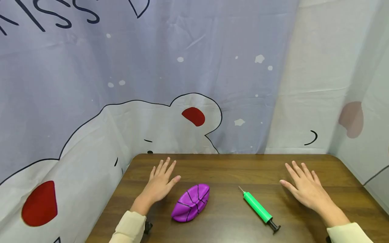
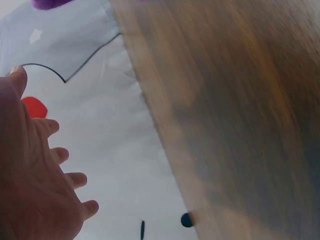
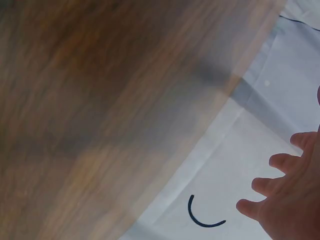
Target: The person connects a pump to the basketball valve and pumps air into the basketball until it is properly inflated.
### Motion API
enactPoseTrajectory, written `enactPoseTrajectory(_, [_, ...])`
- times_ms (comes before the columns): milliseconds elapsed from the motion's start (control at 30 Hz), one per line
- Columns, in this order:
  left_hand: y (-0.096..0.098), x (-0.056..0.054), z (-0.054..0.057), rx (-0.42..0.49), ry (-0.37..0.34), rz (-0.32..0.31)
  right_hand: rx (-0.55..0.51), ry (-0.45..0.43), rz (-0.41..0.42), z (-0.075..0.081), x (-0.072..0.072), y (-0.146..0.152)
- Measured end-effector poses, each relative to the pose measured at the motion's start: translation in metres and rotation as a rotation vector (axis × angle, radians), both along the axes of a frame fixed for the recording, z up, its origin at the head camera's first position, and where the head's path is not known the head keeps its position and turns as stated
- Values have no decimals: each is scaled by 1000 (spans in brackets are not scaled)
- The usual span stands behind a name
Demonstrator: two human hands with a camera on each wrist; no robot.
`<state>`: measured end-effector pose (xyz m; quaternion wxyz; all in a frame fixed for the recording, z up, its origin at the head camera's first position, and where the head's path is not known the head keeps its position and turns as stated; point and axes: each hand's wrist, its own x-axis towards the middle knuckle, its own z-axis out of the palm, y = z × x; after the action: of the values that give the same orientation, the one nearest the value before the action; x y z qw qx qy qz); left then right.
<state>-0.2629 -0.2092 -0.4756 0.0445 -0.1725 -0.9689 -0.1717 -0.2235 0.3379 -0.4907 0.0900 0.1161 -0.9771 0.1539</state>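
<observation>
A deflated purple ball (image 1: 191, 203) with black lines lies folded on the wooden table, left of centre. To its right rests a green hand pump (image 1: 257, 207), its thin needle aimed up and left and its black handle toward the front. My left hand (image 1: 159, 185) is spread over the table, just left of the ball, holding nothing. Out to the right of the pump, my right hand (image 1: 307, 189) has its fingers apart too. Both wrist views show the left hand (image 2: 35, 165) and right hand (image 3: 290, 185) with straight fingers, apart from the ball and pump.
The brown wooden table (image 1: 225, 168) has rounded far corners. Behind and beside it hangs a printed curtain (image 1: 243, 84) with white bear shapes and red patches. A dark strap piece (image 1: 148, 227) shows at the left wrist.
</observation>
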Motion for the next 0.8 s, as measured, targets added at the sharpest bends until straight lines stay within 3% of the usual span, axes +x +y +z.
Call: enactPoseTrajectory(800, [48,30,10,-12,31,-104,-20,37,68,0,18,-48])
